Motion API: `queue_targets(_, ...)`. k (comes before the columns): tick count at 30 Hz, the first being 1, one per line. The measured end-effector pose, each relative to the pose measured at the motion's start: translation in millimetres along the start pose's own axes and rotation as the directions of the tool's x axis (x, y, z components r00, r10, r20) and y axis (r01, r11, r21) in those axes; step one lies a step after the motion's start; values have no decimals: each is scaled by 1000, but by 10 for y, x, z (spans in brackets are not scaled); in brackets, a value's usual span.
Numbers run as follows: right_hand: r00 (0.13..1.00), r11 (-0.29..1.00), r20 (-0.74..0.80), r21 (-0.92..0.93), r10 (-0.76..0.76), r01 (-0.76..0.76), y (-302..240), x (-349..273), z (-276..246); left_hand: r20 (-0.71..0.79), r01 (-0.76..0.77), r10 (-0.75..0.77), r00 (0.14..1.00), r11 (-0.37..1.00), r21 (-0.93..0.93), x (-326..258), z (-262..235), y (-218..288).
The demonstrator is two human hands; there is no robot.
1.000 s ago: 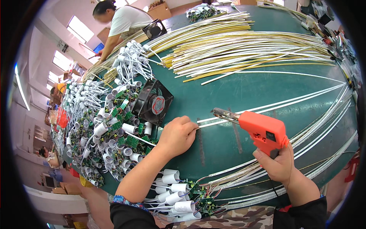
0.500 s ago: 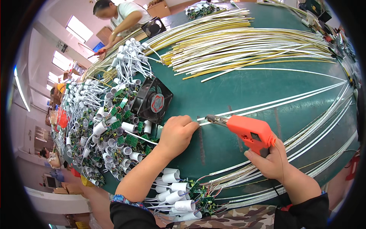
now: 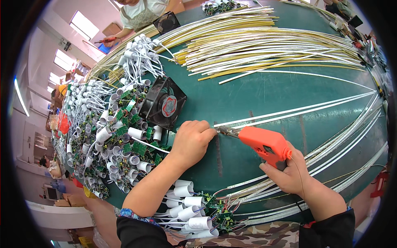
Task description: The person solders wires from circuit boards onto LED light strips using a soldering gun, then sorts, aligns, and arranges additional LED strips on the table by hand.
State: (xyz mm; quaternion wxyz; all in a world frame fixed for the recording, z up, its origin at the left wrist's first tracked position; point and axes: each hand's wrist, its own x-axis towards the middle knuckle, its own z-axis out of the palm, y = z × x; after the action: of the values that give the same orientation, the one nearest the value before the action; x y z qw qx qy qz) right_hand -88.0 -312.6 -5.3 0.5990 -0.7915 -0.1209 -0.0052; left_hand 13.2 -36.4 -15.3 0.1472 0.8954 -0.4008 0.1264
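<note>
My right hand (image 3: 289, 173) is wrapped round an orange soldering gun (image 3: 266, 144) whose metal tip points left. That tip meets the fingertips of my left hand (image 3: 192, 142), near the ends of two thin white strips (image 3: 273, 118). My left fingers are pinched together; what is between them is too small to make out. Just beyond this hand stands a square black fan (image 3: 163, 103). A pile of white cylindrical housings with green circuit boards (image 3: 140, 149) lies to its left. Closer to me, more white housings (image 3: 192, 202) have wires running to strips on the right.
A broad bundle of white and yellow strips (image 3: 264, 47) covers the far part of the green table (image 3: 244, 163). More strips (image 3: 331, 151) curve along the right side. Across the table a person (image 3: 142, 16) holds a red tool, near a second black fan (image 3: 166, 22).
The soldering gun has moved slightly left, bringing its tip to my left fingertips. The two strips' ends now lie a little higher. The person across the table has straightened and shifted.
</note>
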Motion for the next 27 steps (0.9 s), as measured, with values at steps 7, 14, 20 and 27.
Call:
queue_targets(7, 999, 993, 49, -121, 7, -1, -81, 5, -37, 23, 17, -17, 1000, 1000, 10, 16, -13, 18)
queue_targets(14, 999, 998, 40, -61, 33, -31, -79, -13, -45, 27, 35, -35, 999, 999, 14, 22, -11, 20)
queue_targets(20, 998, 992, 35, -113, 55, -50, -192, -28, -97, 42, 44, -45, 998, 999, 15, 11, -17, 24)
queue_targets(27, 999, 997, -6, -69, 44, -45, -188, -69, -107, 37, 54, -54, 998, 998, 14, 2, 3, 19)
